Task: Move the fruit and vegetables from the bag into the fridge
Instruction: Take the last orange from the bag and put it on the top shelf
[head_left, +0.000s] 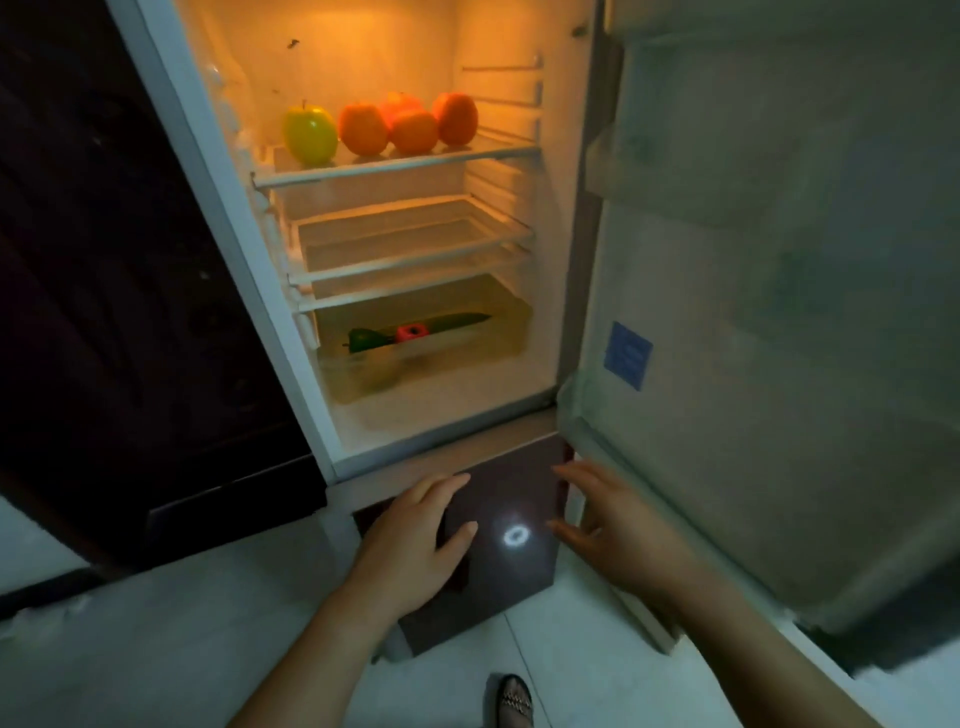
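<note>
Produce: a green apple (310, 134) and several oranges (363, 129) sit on the top shelf (498, 151), well above the crisper drawer (498, 332). Inside the drawer lie a green pepper (366, 339), a cucumber (457, 321) and a red item (413, 332) too dim to identify. The bag is not in view.

Handling, judged: the round fruit looks firm, glossy and light, and is liable to roll, so cup it around the widest part. The cucumber looks stiff and is best taken at mid-length.

Hands: the left hand (415, 540) and right hand (618, 535) are below the drawer, before the dark lower door (519, 499). The fingers are extended and hold nothing. Contact with the door cannot be confirmed.

The fridge door (779, 312) stands wide open, right of the drawer.
</note>
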